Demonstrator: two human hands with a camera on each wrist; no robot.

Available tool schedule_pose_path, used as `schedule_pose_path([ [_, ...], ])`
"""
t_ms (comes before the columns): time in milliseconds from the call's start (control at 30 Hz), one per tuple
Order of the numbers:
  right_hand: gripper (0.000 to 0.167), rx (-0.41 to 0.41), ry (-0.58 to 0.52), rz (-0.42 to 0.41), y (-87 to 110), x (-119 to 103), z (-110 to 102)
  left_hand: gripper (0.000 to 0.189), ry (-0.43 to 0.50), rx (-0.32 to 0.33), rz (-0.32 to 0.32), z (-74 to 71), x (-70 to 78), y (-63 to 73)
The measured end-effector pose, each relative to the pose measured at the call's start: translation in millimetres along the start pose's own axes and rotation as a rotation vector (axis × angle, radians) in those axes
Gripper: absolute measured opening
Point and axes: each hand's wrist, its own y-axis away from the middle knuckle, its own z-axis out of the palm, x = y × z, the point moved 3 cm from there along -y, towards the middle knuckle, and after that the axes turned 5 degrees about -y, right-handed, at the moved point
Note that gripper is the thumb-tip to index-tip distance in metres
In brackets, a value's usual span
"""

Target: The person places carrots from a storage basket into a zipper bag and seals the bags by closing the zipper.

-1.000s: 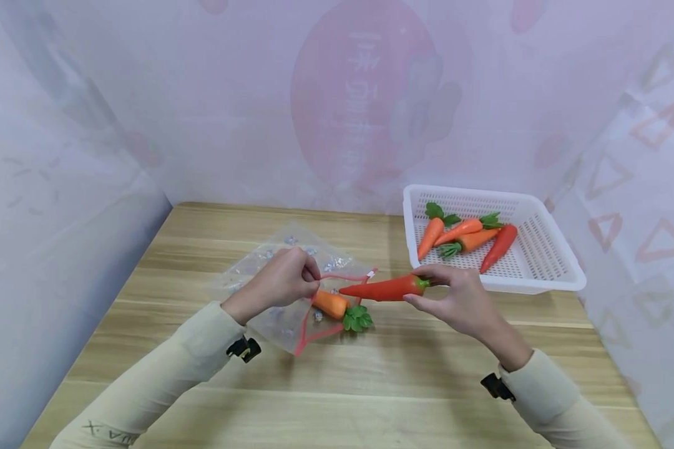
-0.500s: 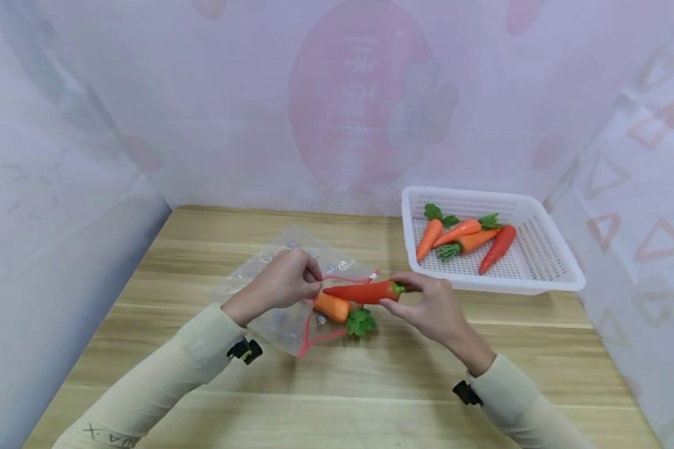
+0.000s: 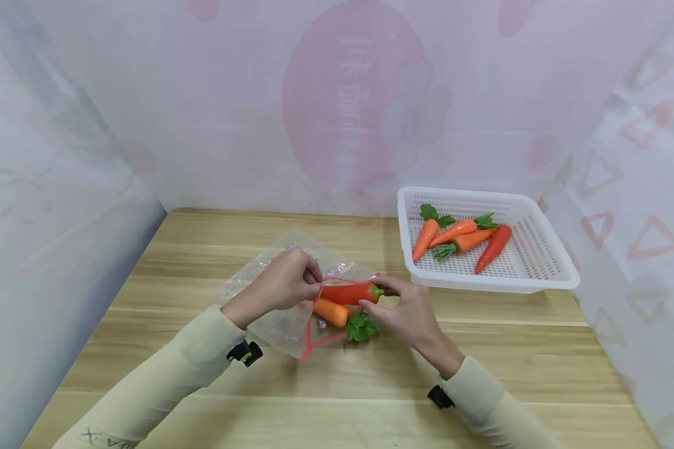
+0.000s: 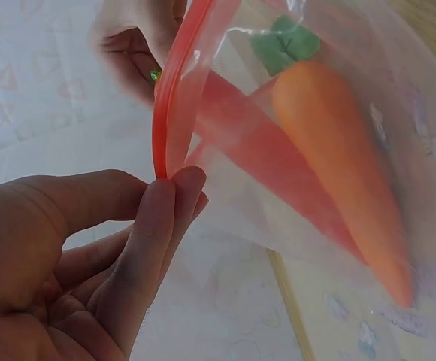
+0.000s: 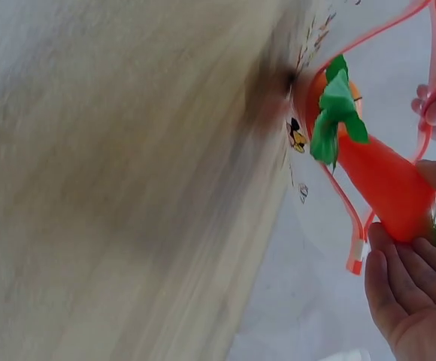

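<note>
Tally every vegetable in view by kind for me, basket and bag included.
Orange tapered carrots with green tops: 4 (3 in the white plastic basket, 1 partly in the clear plastic bag)
Long pointed red peppers: 2 (1 in the basket, 1 held by the right hand)
Total: 6

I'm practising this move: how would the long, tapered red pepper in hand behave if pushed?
The red pepper seems stiff: it juts from the right hand without drooping. Its rounded body would probably roll, and its smooth skin might slip.

Perhaps a booth (image 3: 118, 93), printed sheet walls (image 3: 219, 137)
</note>
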Motion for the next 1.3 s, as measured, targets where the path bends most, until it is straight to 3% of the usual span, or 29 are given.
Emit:
schedule_pose_path([
  [300,0.038,-0.006,0.090,-0.072,-1.1,-7,14,0.008,0.017,-0.002,0.012,0.7,3.4,-1.7],
  [533,0.042,-0.059,0.229,0.002,-1.9,-12,24,0.008,0.011,-0.001,0.003,2.1,4.1,-3.4],
  [733,0.045,-0.082,0.248,0.069,-2.3,-14,28,0.007,0.007,0.000,-0.010,3.5,3.9,-4.9],
  [1300,0.044,-0.093,0.265,0.094,13.6,-8,7,0.008,0.045,-0.018,-0.012,5.9,3.6,-4.9],
])
